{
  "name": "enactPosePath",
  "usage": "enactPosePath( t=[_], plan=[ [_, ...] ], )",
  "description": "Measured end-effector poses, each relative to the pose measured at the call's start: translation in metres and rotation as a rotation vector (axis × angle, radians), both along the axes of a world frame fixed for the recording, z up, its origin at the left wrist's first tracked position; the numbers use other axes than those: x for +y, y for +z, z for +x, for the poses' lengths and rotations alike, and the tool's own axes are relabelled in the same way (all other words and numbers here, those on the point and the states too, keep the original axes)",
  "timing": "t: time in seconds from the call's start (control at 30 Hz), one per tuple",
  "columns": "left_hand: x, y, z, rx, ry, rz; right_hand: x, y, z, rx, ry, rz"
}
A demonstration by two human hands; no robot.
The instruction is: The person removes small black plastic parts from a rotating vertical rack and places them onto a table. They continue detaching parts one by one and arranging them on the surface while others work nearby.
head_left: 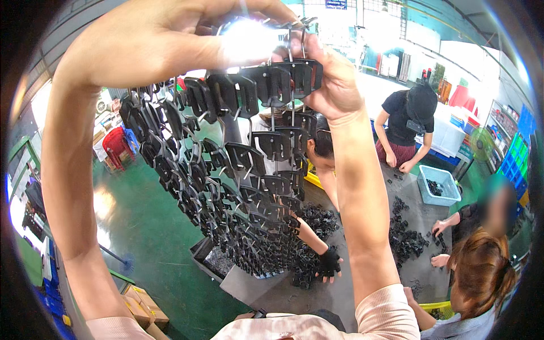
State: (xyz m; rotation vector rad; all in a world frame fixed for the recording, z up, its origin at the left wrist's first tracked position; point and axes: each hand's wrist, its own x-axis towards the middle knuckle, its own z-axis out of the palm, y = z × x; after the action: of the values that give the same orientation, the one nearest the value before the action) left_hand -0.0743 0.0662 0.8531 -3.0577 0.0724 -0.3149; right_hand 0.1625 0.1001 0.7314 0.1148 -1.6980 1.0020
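Observation:
Both my arms are raised at the top of a long hanging rack of metal wire hooks (293, 116), which carries many black plastic clip-like parts (243, 158). My left hand (161, 42) curls over the top of the rack, its fingertips partly lost in bright glare. Closed around the upper hooks at the rack's right edge is my right hand (335, 85), thumb and fingers beside a black part (306, 76). The strings of parts slant down towards the grey table. Exactly what sits between my fingers is partly hidden.
Piles of black parts (405, 243) lie on the grey table (362, 283). Co-workers sit and stand around it; one gloved hand (328, 263) reaches near the rack's lower end. A light-blue basket (439, 195) stands at the far right. Cardboard boxes (144, 306) are low on the left.

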Motion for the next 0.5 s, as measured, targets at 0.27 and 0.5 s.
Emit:
enactPosePath(
  t=[0.27,0.5],
  plan=[
    [0.013,0.004,-0.005,0.021,-0.047,-0.064,-0.006,0.004,-0.012,0.034,-0.123,0.0],
    [-0.001,0.011,-0.011,0.104,-0.009,-0.111,-0.051,-0.001,-0.025,0.104,-0.778,0.081]
  ],
)
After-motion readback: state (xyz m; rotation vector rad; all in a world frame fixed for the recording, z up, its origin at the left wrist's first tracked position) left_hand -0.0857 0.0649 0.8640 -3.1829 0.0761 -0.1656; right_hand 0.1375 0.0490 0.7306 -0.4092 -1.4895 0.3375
